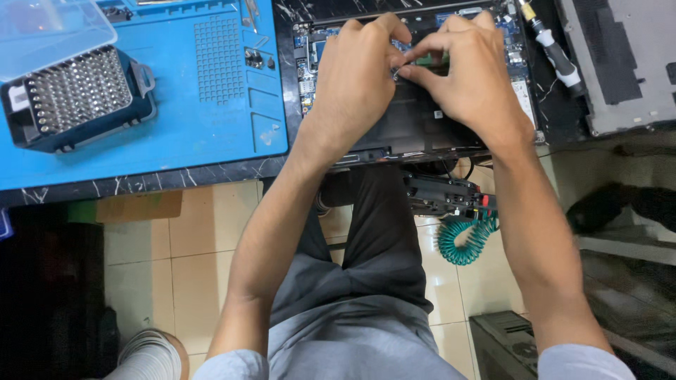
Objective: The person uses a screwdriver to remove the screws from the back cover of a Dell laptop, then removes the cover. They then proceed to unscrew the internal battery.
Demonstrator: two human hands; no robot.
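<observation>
An opened laptop [415, 127] lies bottom-up on the dark table, its circuit board and black battery exposed. Both hands rest over its upper middle. My left hand [355, 74] has its fingers curled down onto the board. My right hand [468, 70] pinches a small part near a green component [431, 60], thumb and forefinger meeting next to the left fingertips. What sits between the fingertips is too small to make out.
A blue work mat [176, 112] covers the left of the table, with a case of screwdriver bits [74, 95] on it. A screwdriver [556, 53] and the removed laptop cover [627, 63] lie at the right. Below the table edge hang a black tool and a teal coiled cable [465, 239].
</observation>
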